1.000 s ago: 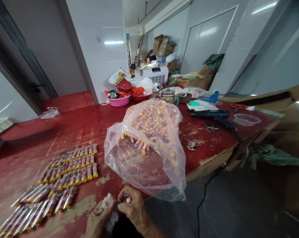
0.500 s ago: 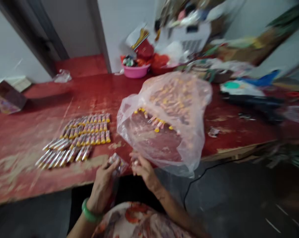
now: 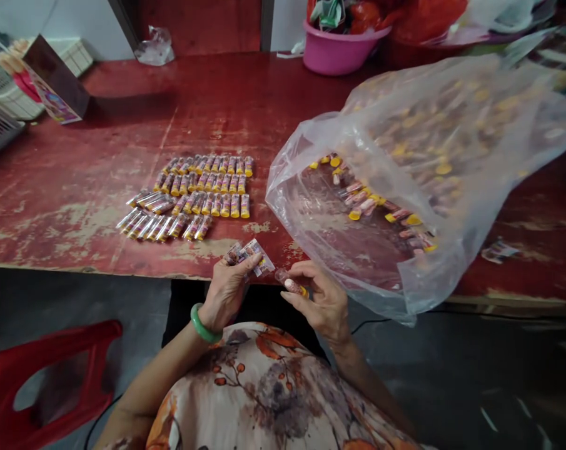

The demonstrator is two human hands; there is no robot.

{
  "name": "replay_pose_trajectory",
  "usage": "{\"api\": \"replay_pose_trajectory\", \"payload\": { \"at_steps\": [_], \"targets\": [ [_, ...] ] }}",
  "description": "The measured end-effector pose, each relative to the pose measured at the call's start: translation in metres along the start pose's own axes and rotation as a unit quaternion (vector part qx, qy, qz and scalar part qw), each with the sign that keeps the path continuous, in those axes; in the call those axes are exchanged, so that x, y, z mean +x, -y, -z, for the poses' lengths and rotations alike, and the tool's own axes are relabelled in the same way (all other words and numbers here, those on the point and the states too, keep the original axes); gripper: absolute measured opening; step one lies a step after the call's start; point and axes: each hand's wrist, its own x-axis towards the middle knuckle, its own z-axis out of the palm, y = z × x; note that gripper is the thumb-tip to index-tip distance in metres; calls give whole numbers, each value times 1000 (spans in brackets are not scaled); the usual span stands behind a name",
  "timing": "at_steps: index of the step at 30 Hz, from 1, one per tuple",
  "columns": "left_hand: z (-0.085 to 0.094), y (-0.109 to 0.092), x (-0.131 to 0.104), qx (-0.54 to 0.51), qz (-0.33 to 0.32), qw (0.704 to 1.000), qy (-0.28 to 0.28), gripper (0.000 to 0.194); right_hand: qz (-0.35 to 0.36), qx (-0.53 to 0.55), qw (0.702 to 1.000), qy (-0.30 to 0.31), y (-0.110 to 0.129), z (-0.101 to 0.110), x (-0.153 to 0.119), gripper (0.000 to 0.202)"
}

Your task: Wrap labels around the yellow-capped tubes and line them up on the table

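My left hand point(image 3: 227, 289), with a green bangle at the wrist, pinches a few small printed clear wrappers point(image 3: 262, 261) by the table's front edge. In my right hand point(image 3: 324, 305), between thumb and fingers, is a small tube point(image 3: 294, 287) with a yellow end, a pinkish middle and a clear cap. A short gap separates the tube from the wrappers. Beyond my left hand, similar wrapped tubes point(image 3: 211, 205) lie in several rows. Right of them, a big clear plastic bag point(image 3: 292, 215) lies with its mouth towards me and many loose yellow-ended tubes point(image 3: 362, 206) inside.
The worn red table point(image 3: 76, 206) spans the view. At its back stand a pink basin point(image 3: 334, 53) filled with odds and ends, a crumpled clear bag point(image 3: 156, 47) and a printed box point(image 3: 55, 81). A red plastic stool point(image 3: 95, 369) is at lower left.
The view has swung left and down and come closer. The wrappers in my left hand now fan out towards the right, and the tube in my right hand shows clearly.
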Motion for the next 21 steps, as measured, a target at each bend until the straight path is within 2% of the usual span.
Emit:
{"api": "replay_pose_trajectory", "payload": {
  "at_steps": [4,9,16,21],
  "targets": [
    [4,0,0,-8,-7,1000,12,31,28,-18,999,2,2,-2,1,18],
    [6,-2,-2,-14,-12,999,37,28,26,-25,999,6,3,-6,0,19],
    [13,0,1,-29,22,999,3,35,39,-42,998,2,4,-9,1,17],
    [13,0,0,-28,19,999,-21,33,44,-56,997,-1,7,-10,0,16]
  ]
}}
